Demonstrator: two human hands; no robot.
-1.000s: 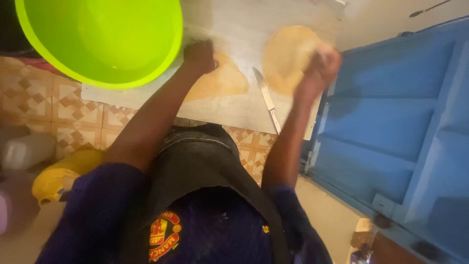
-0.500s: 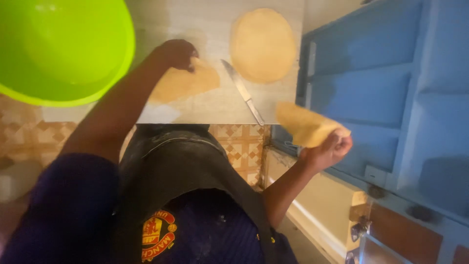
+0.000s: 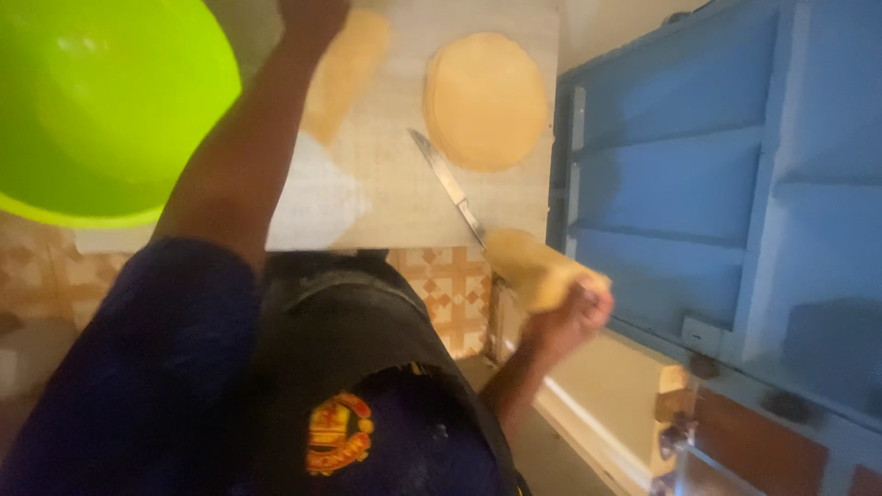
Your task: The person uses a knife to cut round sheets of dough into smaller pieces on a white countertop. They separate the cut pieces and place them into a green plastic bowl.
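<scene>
Pale dough: our right hand (image 3: 565,317) has its fingers clamped on one round (image 3: 542,268), off the worktop (image 3: 404,207) edge. Our left hand (image 3: 312,14) presses another piece (image 3: 344,73), fingers' state we cannot tell. We judge placing comes next, onto the stack (image 3: 485,99) beyond the knife (image 3: 447,184).

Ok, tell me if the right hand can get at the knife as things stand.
Probably not freely: the right hand is closed on a folded dough piece. The knife lies uncovered on the board just beyond it, so the path looks clear once the hand empties.
</scene>
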